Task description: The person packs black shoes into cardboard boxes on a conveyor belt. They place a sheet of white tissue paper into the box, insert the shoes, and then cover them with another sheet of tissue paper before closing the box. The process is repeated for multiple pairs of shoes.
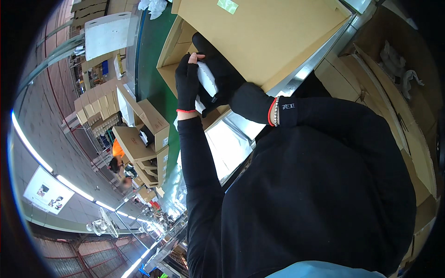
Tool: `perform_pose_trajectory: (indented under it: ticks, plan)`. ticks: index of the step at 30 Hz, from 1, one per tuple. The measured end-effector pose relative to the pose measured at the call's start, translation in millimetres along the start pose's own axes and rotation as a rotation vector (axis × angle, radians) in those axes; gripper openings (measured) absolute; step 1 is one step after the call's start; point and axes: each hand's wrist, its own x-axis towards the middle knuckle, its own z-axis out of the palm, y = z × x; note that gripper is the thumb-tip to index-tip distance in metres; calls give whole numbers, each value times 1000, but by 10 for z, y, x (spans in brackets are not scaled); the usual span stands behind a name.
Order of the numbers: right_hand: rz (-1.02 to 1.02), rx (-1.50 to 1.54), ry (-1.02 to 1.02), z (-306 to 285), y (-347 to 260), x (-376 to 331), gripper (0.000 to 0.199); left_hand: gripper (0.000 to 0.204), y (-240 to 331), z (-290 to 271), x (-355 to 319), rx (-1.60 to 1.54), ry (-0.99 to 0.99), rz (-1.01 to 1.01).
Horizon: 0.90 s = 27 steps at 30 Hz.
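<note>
A large brown cardboard box [278,39] stands open in front of me, its wide flap raised on the right. Inside lie a long black object [215,58] and a flat white piece [207,79]; their exact kind does not show. My left hand [187,81], in a black fingerless glove with a red cuff, reaches into the box. Its bare fingertips curl at the upper end of the white piece. My right hand [250,99], also black-gloved, is at the box's near edge against dark material. Its fingers are hidden.
The box rests on a green conveyor belt [155,51] with a metal rail [301,74] at right. Farther along the belt are other open cartons [141,143]. Large cardboard sheets [394,106] stand at my right. A person in orange [118,150] is in the distance.
</note>
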Motion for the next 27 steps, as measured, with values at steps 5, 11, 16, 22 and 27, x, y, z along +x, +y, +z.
perform_pose_trajectory:
  ticks: [5,11,16,22,27]
  plan:
    - [7,3,-13,-1,1,9,5,39,1,-23,63,-16,-41,-7]
    - [-19,-39,12,-16,20,-1,6,38,-37,-19,131,-55,-62,-126]
    - [-17,-8,12,-25,32,-7,6,39,-82,-48,164,-72,-89,-149]
    - [-22,-40,41,7,25,-22,6,40,-37,-91,160,-100,-140,-175]
    - [-6,-8,30,5,26,-26,4,39,12,-126,142,-150,-176,-182]
